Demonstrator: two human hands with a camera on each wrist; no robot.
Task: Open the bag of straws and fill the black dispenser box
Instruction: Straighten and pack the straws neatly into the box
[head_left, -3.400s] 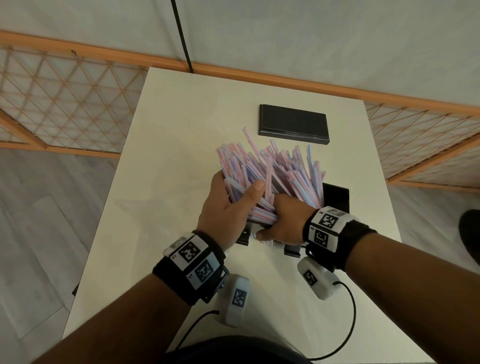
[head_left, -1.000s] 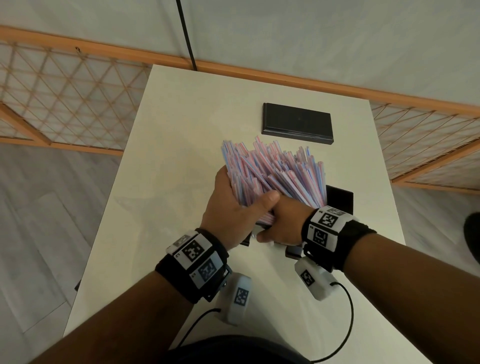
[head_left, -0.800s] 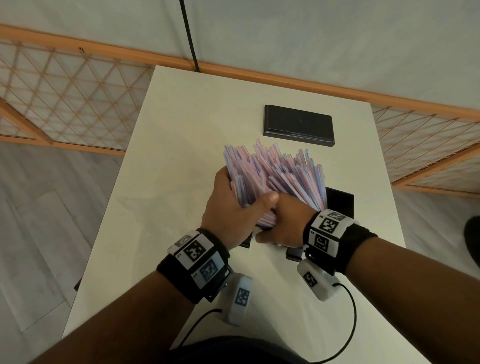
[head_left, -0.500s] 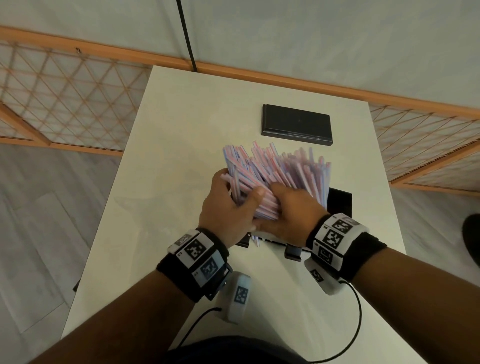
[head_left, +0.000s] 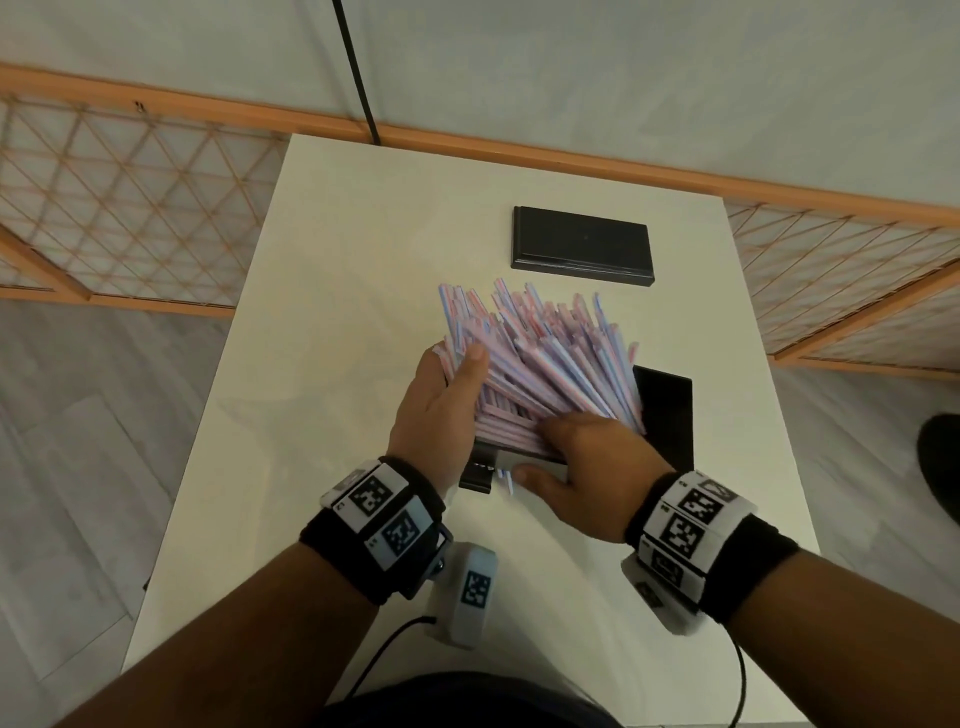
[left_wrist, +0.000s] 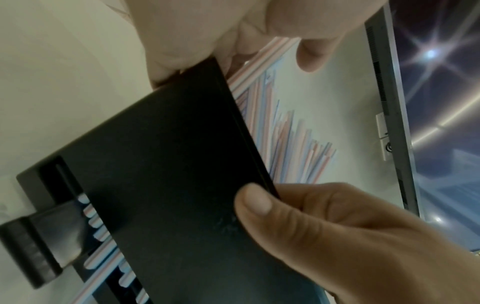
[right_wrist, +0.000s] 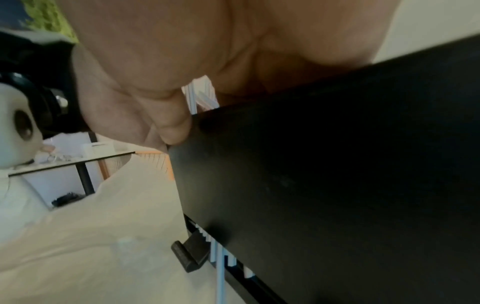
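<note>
A thick bundle of pink-and-blue striped straws (head_left: 540, 358) stands slanted in the open black dispenser box (head_left: 667, 415), fanning out toward the far side. My left hand (head_left: 441, 400) grips the bundle's left side, thumb across the top. My right hand (head_left: 576, 462) straddles the box's near rim, thumb on the outer front wall and fingers over the straws' lower ends. In the left wrist view that thumb (left_wrist: 254, 203) presses the box wall (left_wrist: 168, 174), and straw ends (left_wrist: 101, 232) show in the bottom slot. The right wrist view shows the box wall (right_wrist: 337, 185) under my palm.
The box's flat black lid (head_left: 582, 244) lies at the back of the white table (head_left: 337, 270). An orange lattice fence (head_left: 130, 208) runs behind and beside the table. A black cable (head_left: 358, 78) hangs down the wall.
My right hand has left the bundle's base and shifted down and right onto the box's near rim. The straws now lean more to the left and lie lower. My left thumb has slid higher up the bundle.
</note>
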